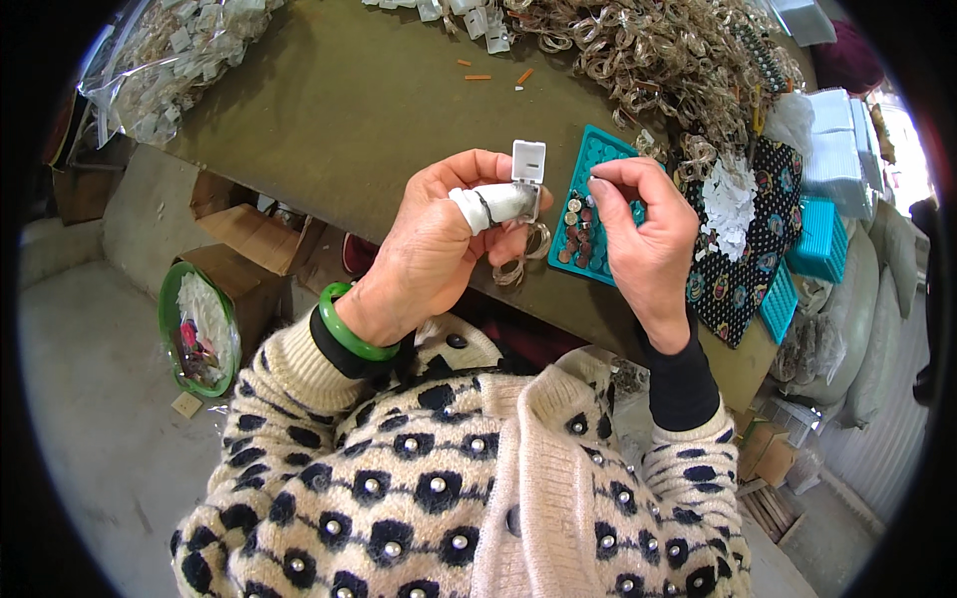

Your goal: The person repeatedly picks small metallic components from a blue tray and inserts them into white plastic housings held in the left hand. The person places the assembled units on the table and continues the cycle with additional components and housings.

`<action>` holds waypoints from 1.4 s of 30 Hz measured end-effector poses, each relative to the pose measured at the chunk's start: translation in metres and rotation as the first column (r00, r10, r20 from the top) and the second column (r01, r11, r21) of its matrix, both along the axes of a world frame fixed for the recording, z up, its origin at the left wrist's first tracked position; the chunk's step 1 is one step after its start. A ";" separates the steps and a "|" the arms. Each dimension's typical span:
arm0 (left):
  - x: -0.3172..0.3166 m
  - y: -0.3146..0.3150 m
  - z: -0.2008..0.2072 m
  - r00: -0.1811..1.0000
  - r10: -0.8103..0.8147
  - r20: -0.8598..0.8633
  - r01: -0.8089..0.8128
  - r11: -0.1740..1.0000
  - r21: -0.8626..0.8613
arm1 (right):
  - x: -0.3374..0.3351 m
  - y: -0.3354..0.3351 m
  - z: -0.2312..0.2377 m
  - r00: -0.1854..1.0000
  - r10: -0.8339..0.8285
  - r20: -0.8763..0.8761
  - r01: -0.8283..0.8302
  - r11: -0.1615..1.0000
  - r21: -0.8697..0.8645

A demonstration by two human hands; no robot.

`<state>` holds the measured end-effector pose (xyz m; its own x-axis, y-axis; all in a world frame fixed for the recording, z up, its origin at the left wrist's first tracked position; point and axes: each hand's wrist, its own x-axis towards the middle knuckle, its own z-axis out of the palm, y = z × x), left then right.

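My left hand [439,239] holds a small white hinged box [527,179] with its lid up, pinched between a taped thumb and fingers. Thin metal rings [520,261] hang below those fingers. My right hand [646,234] is right beside the box, its thumb and forefinger pinched together on something too small to make out. Under both hands lies a teal tray [598,154] with small round metal pieces in its pockets. A green bangle [349,334] sits on my left wrist.
A heap of metal rings [658,60] covers the far side of the olive table [349,110]. A clear bag of small white boxes [169,55] lies far left. More teal trays [817,234] and a patterned cloth [748,239] sit right; a green basket [194,329] stands on the floor.
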<state>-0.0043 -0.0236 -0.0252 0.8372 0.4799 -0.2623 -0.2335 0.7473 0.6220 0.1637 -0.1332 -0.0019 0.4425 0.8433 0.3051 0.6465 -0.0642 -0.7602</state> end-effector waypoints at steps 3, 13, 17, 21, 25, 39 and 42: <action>0.002 -0.005 0.002 1.000 0.009 -0.027 -0.011 0.998 -0.066 | -0.009 -0.006 0.010 0.998 0.038 -0.043 -0.033 0.993 0.113; -0.001 -0.011 0.000 0.990 -0.005 0.139 0.022 0.992 -0.120 | -0.026 -0.002 0.011 0.955 0.018 0.295 -0.091 0.968 0.235; -0.002 -0.014 -0.002 0.993 -0.007 0.117 0.017 0.996 -0.084 | -0.031 0.000 0.010 0.936 -0.011 0.352 -0.084 0.963 0.255; -0.004 -0.016 -0.001 0.990 0.015 0.137 -0.002 0.996 -0.089 | -0.032 0.001 0.012 0.924 0.066 0.376 -0.150 0.968 0.200; -0.005 -0.016 0.002 0.995 0.033 0.097 -0.028 0.998 -0.053 | -0.026 0.000 0.019 0.930 0.196 0.310 -0.234 0.968 0.092; -0.001 -0.018 0.009 0.999 0.029 0.033 -0.035 0.976 0.215 | -0.030 -0.004 0.018 0.515 0.184 -0.837 -0.122 0.983 0.141; 0.004 -0.019 0.006 0.996 0.026 0.084 -0.034 0.995 0.098 | -0.025 -0.004 0.017 0.686 0.171 -0.707 -0.133 0.985 0.109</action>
<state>-0.0006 -0.0427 -0.0188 0.8390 0.5251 -0.1429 -0.3082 0.6749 0.6704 0.1388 -0.1376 0.0151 0.4095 0.9123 -0.0081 -0.0920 0.0324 -0.9952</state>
